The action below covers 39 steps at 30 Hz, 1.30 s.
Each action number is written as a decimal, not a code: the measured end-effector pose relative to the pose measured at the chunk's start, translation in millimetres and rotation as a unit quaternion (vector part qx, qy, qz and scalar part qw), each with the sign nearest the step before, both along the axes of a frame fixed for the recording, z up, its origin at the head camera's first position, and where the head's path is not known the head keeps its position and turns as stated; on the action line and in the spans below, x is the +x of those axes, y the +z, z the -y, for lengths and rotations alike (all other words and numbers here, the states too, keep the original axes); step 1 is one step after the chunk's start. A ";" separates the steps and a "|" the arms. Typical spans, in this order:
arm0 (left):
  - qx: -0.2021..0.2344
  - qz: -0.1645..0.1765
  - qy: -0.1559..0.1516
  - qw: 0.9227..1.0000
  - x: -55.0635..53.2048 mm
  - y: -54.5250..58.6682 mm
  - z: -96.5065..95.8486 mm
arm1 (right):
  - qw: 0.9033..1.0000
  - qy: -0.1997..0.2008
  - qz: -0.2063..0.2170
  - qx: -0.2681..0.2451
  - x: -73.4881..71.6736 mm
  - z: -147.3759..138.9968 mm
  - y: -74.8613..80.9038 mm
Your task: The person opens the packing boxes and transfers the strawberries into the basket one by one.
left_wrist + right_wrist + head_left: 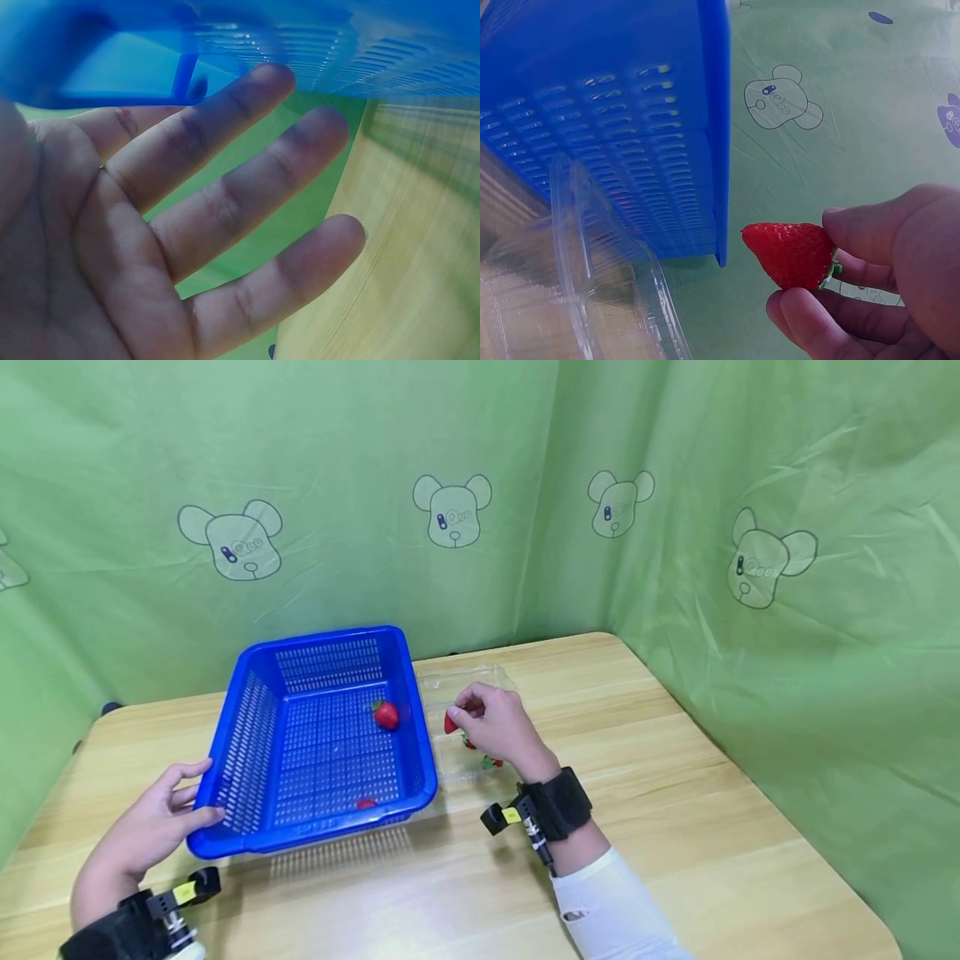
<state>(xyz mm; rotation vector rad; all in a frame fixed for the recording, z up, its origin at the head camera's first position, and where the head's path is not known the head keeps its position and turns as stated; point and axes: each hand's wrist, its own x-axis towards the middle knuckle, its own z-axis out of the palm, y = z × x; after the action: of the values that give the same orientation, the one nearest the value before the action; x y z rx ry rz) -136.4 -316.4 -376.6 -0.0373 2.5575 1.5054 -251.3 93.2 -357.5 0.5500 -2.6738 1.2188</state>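
A blue plastic basket (333, 752) with slotted walls stands on the left half of the table. My left hand (161, 814) holds its left rim between thumb and index finger, while the other fingers (251, 199) stretch out below the rim. In the basket lie a strawberry (386, 715) by the right wall and another one (366, 804), partly hidden by the front rim. Right of the basket, my right hand (498, 722) pinches a strawberry (791, 253) at its leafy end, tip pointing away from the palm. This hand is above a clear plastic box (457, 681) with strawberries (491, 762) in it.
The wooden table (675, 827) has green curtains (345, 460) with bear-head prints along its back and sides. The clear box (577, 300) sits close beside the basket's right wall. A wrist camera (551, 806) is strapped to each forearm.
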 end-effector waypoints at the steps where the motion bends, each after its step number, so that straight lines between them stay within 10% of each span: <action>1: 0.001 -0.001 0.000 1.000 -0.1 0.1 0.0 | 1.000 0.002 -0.001 -0.001 0.5 0.4 0.4; 39: 0.009 0.007 0.005 1.000 1.0 4.0 -2.6 | 0.997 0.076 -0.026 -0.015 14.0 15.8 3.5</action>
<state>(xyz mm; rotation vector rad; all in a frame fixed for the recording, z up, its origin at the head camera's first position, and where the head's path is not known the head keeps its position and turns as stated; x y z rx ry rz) -135.3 -313.7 -372.6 -0.0576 2.5372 1.5259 -237.4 77.5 -354.0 0.7809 -2.6064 1.2618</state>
